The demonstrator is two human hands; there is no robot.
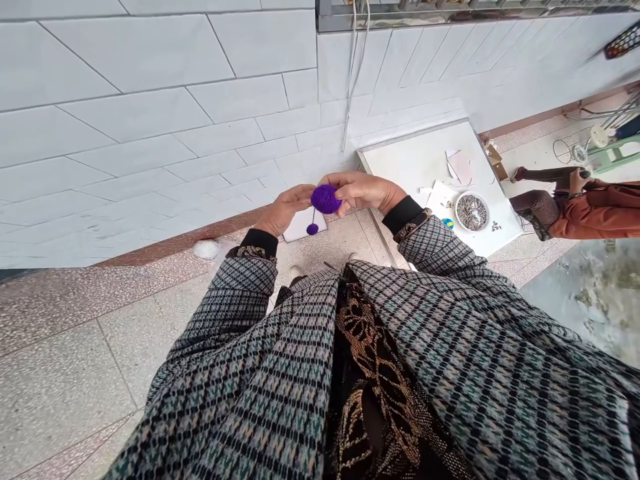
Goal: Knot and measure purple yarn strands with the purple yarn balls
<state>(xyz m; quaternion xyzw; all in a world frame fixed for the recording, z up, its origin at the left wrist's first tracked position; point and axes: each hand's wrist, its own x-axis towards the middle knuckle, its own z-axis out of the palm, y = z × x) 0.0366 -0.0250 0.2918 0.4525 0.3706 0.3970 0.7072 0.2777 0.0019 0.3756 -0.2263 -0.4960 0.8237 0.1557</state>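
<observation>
A ball of purple yarn (326, 199) is held up between my two hands, in front of my body. My right hand (369, 191) is closed around its right side, thumb and fingers pressed on it. From the left, my left hand (290, 208) reaches in with its fingers together, and their tips meet the ball's left edge. A thin purple strand drops from there to a smaller purple ball (313, 229) hanging below. Behind that small ball lies a white flat piece (295, 230) with a dark edge. The exact grip of my left fingertips on the yarn is partly hidden.
A white table (400, 157) stands against the tiled wall (265, 50) at the right. It bears a white bowl (472, 227) of small greyish pieces, a blue-and-yellow round item (447, 223) and papers. Another person (595, 210) sits beyond it. White cables (347, 100) hang down the wall.
</observation>
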